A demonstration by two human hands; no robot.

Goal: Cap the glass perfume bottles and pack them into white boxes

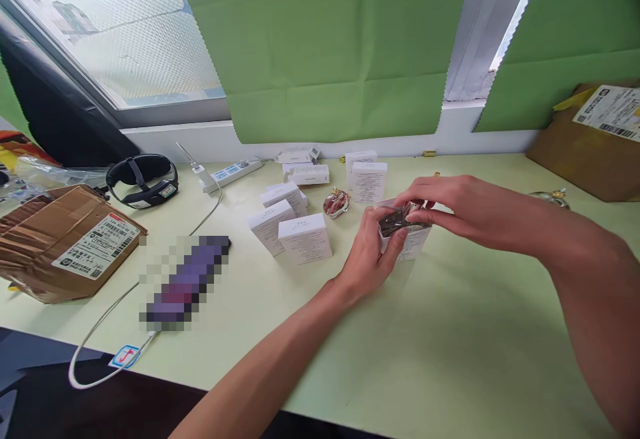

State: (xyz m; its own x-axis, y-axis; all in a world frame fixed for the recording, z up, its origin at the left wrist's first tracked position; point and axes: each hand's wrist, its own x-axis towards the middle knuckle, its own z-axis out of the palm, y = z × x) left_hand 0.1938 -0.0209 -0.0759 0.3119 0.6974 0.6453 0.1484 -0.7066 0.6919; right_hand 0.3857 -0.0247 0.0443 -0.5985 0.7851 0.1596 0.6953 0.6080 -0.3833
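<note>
My left hand (373,252) grips a small white box (414,242) from its left side, just above the pale green table (450,346). My right hand (450,202) reaches in from the right, its fingers pinching the box's open top, where a dark glossy insert (395,220) shows. Several closed white boxes (304,238) stand in a cluster to the left of my hands. A small glass perfume bottle (336,203) with a gold cap sits among them.
A brown cardboard parcel (60,242) lies at the left edge, another parcel (595,139) at the back right. A black headband device (143,179), a white power strip (233,172) and a white cable (100,332) lie at the left. A second glass bottle (550,198) sits behind my right forearm.
</note>
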